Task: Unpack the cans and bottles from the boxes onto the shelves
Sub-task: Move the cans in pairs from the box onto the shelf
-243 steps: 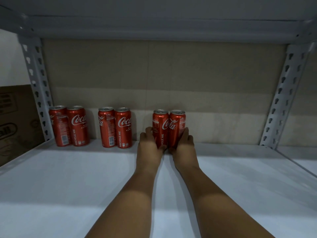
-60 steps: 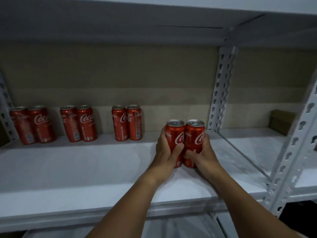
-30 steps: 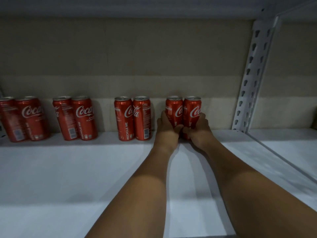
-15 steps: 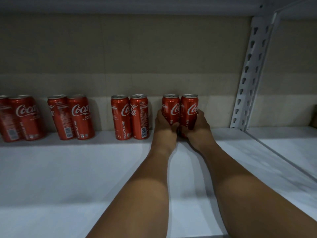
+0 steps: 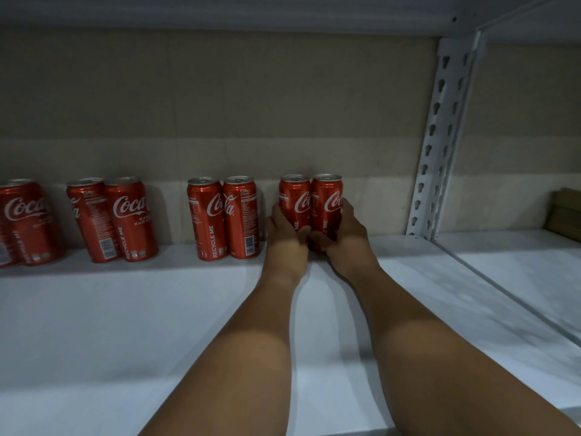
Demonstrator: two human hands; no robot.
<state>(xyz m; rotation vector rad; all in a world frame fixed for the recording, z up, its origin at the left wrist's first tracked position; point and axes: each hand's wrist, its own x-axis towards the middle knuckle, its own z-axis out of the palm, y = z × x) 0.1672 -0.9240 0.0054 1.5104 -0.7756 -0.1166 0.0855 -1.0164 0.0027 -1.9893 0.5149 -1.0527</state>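
While both arms reach in from the bottom of the frame, the left hand curls around a red can and the right hand curls around a second red can touching it on the right; each hand's fingers wrap its can's outer side and the thumbs meet low in front. The two cans stand upright at the back of the white shelf, just right of centre, against the beige back wall. To their left, along the same back edge, stand a pair of cans, then another pair, then one more pair cut by the left edge of the frame. A perforated white upright rises right of the held cans, and a cardboard box sits at the far right.
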